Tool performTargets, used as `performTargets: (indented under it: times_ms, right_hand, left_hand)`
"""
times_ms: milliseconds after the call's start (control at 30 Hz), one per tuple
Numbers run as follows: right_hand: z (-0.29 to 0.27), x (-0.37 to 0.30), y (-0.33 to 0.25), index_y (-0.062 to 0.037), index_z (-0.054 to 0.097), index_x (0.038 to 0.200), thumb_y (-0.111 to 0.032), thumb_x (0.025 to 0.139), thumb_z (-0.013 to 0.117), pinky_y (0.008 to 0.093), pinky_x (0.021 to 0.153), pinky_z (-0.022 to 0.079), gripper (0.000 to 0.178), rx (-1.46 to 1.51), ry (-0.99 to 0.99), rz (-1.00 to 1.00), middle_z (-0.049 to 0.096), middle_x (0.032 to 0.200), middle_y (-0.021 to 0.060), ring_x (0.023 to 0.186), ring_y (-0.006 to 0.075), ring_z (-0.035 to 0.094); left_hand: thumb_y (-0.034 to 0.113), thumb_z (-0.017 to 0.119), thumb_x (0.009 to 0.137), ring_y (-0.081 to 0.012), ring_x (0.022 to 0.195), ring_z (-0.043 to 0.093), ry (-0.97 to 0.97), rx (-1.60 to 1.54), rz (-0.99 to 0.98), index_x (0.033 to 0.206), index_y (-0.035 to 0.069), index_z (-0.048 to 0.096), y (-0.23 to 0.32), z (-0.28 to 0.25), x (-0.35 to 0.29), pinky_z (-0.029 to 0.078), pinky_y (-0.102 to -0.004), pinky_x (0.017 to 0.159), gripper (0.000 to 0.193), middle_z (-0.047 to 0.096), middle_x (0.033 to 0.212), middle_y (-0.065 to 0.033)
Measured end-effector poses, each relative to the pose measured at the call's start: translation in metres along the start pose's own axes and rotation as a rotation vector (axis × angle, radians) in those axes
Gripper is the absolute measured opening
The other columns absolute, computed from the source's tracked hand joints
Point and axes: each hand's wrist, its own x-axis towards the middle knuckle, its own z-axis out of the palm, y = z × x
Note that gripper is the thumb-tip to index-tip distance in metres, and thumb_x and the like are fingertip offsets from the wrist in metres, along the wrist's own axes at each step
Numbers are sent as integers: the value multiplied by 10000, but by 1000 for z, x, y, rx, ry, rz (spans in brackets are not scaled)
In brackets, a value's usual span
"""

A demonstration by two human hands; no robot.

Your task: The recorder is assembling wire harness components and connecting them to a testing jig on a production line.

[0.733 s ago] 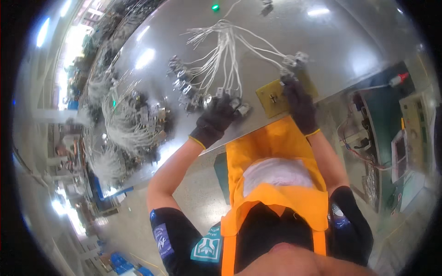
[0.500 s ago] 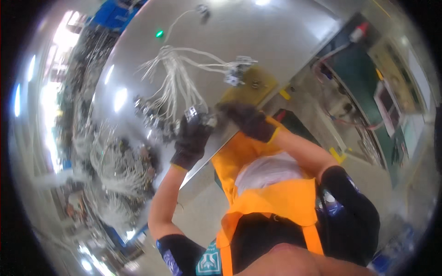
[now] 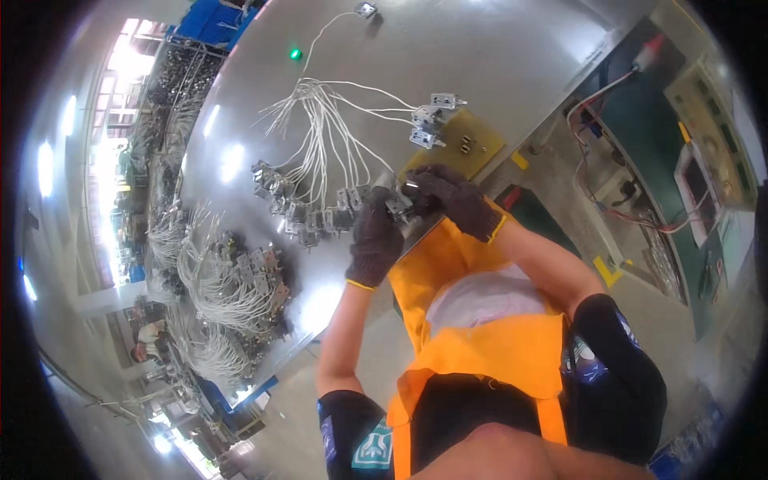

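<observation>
My left hand (image 3: 378,240), in a dark glove with a yellow cuff, is closed round a small box-shaped metal part (image 3: 398,207) with a white wire. My right hand (image 3: 454,202), gloved alike, is closed right beside that part. A small shiny bit shows at its fingertips, too little to name. A row of similar metal parts (image 3: 298,220) lies to the left of my hands, their white wires (image 3: 320,144) gathered into a bunch farther away. More such parts (image 3: 428,120) sit beyond my right hand, at the yellow board (image 3: 480,152), which bears several small metal pieces (image 3: 466,146).
The metal table (image 3: 496,48) stretches away from me. A large heap of wired metal parts (image 3: 232,296) lies at the left, and blue bins (image 3: 210,24) stand at the far left. On the right is a green-topped bench (image 3: 632,128) with a cable and an instrument panel (image 3: 712,120).
My left hand has moved right, to my right hand, with a wired metal part now in its fingers. The whole view has shifted slightly.
</observation>
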Motion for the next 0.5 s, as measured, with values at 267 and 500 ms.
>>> performTargets:
  times_ms: [267,500]
  right_hand:
    - [-18,10,-27,-26,648,1130,-210,953,548,270,810,512,274,-226,-115,-192,660,1033,71,878,140,625]
    - [-37,14,-70,-25,642,1133,-210,962,559,248,767,503,265,-404,217,-394,643,919,35,831,102,593]
  left_hand:
    - [386,668,886,-214,1249,477,249,-1005,-356,1471,24,332,14,28,0,413,-348,1030,766,458,1394,-126]
    - [172,612,945,-186,1114,546,189,-829,-410,1410,19,410,19,54,23,444,-323,975,530,538,1262,-95]
